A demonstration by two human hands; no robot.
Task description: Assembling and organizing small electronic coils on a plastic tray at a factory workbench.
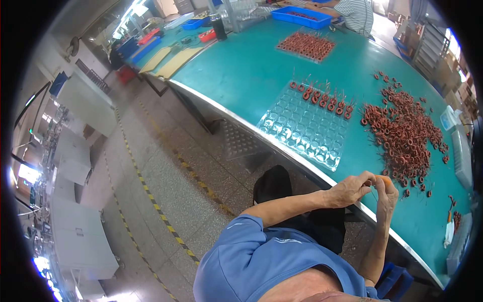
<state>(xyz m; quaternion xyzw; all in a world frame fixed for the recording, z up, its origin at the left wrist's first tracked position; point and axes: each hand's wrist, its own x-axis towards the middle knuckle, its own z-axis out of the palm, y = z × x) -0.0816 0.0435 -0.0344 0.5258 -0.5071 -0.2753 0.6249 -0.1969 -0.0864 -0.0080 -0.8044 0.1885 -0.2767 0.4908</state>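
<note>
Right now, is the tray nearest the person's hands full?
Partly: the tray holds red rings along its far side; nearer pockets look empty.

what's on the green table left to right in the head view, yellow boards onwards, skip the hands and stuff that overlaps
Yellow boards → black cylindrical container → clear blister tray, partly filled → loose pile of red-brown ring coils → long translucent plastic box
</note>
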